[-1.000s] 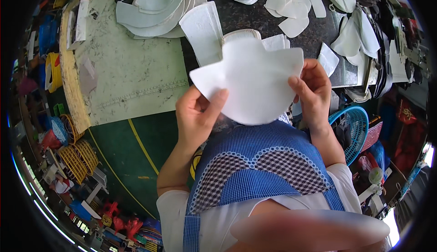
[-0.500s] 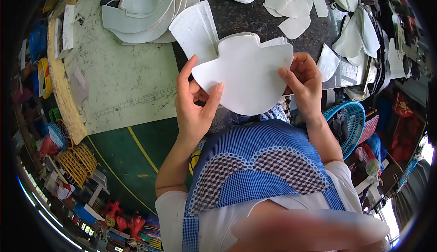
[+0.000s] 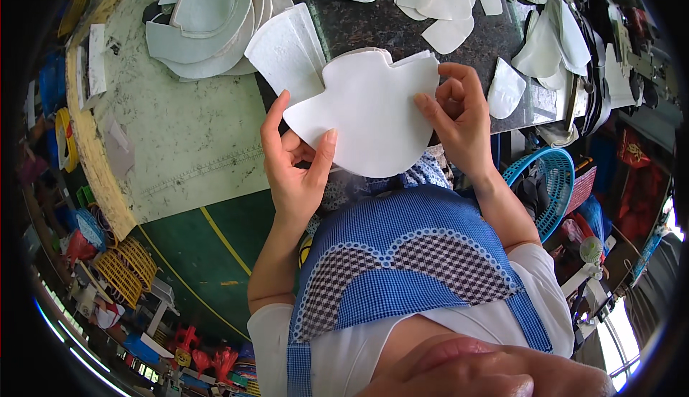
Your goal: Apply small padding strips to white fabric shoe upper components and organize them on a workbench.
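A stack of white, curved cut pieces with a stepped upper edge is held up in front of my apron, over the table's near edge. My left hand grips the left side, thumb on the top face and fingers partly hidden behind. My right hand pinches the right side near the upper corner, thumb in front and index finger bent over the edge. Behind the stack's upper left, a few white flared strips lie on the table, partly covered by it.
Rounded white pieces are piled on the pale cutting mat at the left. Small cut pieces lie scattered on the dark tabletop. One piece is right of my right hand. A blue basket stands below the table's right side.
My right hand has shifted up along the stack's right edge, its index finger now at the upper corner. The left hand keeps its hold. The whole view has shifted slightly.
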The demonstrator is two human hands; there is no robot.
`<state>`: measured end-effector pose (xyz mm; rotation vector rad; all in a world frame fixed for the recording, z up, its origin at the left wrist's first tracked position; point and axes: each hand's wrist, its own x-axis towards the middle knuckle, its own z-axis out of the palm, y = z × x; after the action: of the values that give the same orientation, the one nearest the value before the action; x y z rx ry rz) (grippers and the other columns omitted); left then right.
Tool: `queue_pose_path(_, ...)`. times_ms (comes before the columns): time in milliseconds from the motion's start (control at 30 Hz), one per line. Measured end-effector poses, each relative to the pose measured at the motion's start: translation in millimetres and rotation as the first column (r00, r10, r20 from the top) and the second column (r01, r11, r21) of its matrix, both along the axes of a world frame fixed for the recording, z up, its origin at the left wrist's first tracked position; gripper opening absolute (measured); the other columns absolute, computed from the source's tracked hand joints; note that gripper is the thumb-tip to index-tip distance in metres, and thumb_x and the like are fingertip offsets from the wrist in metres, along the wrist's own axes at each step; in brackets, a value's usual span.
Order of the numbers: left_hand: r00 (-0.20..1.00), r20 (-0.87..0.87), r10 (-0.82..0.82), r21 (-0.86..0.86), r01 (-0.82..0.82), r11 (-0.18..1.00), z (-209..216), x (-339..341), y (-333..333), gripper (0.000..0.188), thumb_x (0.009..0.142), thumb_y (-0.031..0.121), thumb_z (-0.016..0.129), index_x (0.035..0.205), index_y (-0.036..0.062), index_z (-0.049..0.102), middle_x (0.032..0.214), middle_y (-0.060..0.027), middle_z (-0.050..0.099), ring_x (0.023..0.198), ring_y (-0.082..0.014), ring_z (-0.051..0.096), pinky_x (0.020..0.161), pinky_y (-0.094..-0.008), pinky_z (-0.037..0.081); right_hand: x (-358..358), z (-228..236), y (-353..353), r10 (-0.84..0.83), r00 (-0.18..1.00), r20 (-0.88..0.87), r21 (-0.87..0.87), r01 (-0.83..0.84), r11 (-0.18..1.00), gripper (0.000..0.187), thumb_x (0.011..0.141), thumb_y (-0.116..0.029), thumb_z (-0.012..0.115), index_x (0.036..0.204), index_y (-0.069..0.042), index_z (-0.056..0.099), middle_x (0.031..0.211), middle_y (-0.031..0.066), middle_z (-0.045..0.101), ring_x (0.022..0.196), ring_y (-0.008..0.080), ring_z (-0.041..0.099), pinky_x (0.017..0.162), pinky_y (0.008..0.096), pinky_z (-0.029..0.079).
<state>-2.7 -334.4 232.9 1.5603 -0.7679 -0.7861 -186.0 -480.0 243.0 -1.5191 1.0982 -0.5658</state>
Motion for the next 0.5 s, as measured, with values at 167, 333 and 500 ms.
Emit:
queue_pose_path(167,0.999,-0.051,-0.005,-0.016,0.004,1.000,2.9,-0.5,-2.4,0.070,0.092,0.004,0.067,0.148,-0.0008,0.024,0.094,-0.0163,0.072,0.075,-0.0119,0.068,0.062,-0.0210,0.052,0.7,16.9,8.3,0.188,0.972,-0.145,-0.698,-0.235,0.676,0.061,0.074,-0.010,0.080,0.128,-0.002,0.053,0.103,0.0112,0.056,0.086,0.0209,0.057,0.073,0.0326,0.049)
queue_pose_path(333,0.937,0.349,-0.019,0.054,0.000,0.999,-6.9,10.8,-0.2,0.076,0.087,0.012,0.074,0.148,0.0021,0.030,0.083,-0.0087,0.069,0.059,-0.0100,0.062,0.054,-0.0212,0.048,12.6,5.8,25.4,0.552,0.653,-0.519,-0.458,-0.757,0.466,0.086,0.072,-0.045,0.077,0.148,-0.020,0.045,0.156,0.0096,0.035,0.146,0.0330,0.028,0.119,0.0489,0.025)
queue_pose_path(500,0.510,0.829,0.228,-0.100,-0.265,0.959,-6.3,47.7,-8.1,0.054,0.082,0.007,0.073,0.132,0.0059,0.054,0.090,-0.0045,0.059,0.071,-0.0177,0.059,0.060,-0.0308,0.049,9.6,-0.5,25.0,0.529,0.643,-0.555,-0.488,-0.766,0.419,0.089,0.066,-0.046,0.080,0.147,-0.037,0.044,0.158,0.0106,0.031,0.147,0.0332,0.028,0.119,0.0500,0.024)
